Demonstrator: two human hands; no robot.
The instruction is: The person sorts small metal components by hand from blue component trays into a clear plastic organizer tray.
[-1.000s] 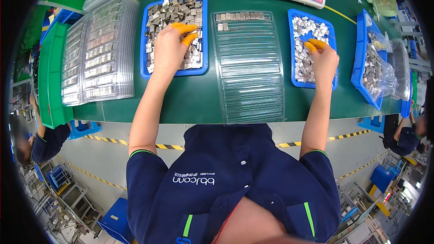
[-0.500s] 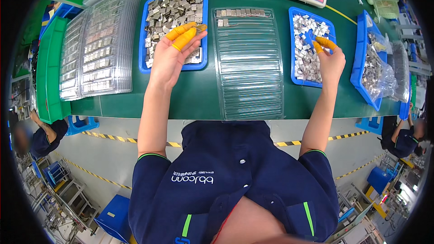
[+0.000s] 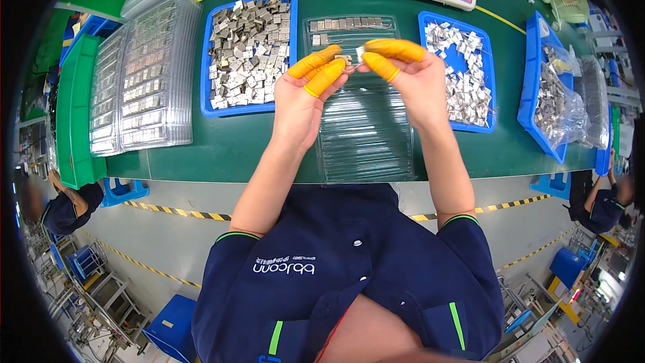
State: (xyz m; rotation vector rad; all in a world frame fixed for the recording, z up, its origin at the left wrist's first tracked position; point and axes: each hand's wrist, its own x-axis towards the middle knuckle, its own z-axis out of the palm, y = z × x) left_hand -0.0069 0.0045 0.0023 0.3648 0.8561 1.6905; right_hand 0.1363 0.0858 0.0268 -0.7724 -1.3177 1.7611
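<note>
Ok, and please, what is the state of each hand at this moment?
Left hand: closed, pinching a small metallic piece.
Right hand: closed, pinching a small white piece.

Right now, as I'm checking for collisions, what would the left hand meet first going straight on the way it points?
Likely the small white piece pinched by the right hand, just ahead of the left hand; whether they sit at one depth is unclear.
</note>
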